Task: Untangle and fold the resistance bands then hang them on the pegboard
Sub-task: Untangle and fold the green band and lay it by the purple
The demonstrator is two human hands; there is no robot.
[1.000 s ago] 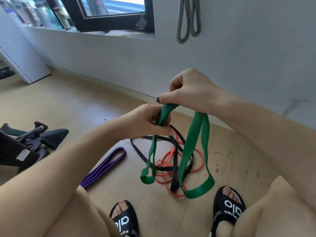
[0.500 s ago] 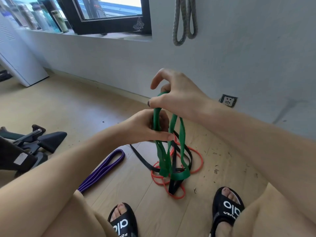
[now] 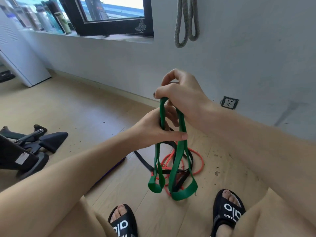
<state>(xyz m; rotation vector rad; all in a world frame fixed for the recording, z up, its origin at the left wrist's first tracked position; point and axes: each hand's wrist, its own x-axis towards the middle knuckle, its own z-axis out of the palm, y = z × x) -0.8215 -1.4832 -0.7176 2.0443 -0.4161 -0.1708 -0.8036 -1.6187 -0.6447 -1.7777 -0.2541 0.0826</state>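
Observation:
A green resistance band (image 3: pixel 177 159) hangs in front of me, folded into long loops that dangle above the floor. My right hand (image 3: pixel 183 98) pinches its top fold. Just below, my left hand (image 3: pixel 153 129) grips the strands together, thumb across the front. On the wooden floor under the loops lie a black band (image 3: pixel 143 159) and an orange-red band (image 3: pixel 199 161), tangled together. A purple band (image 3: pixel 111 168) lies on the floor to the left, mostly hidden by my left forearm. A grey band (image 3: pixel 186 19) hangs on the wall above.
My feet in black sandals (image 3: pixel 227 212) stand near the tangle. Black exercise equipment (image 3: pixel 30 147) sits on the floor at the left. A white cabinet (image 3: pixel 18 57) stands far left, bottles (image 3: pixel 59 21) line the window sill, and a wall socket (image 3: pixel 229 102) is at right.
The green band's loops have dropped lower and spread apart. My right hand has shifted slightly right with the top fold, and my left hand still grips the strands below it.

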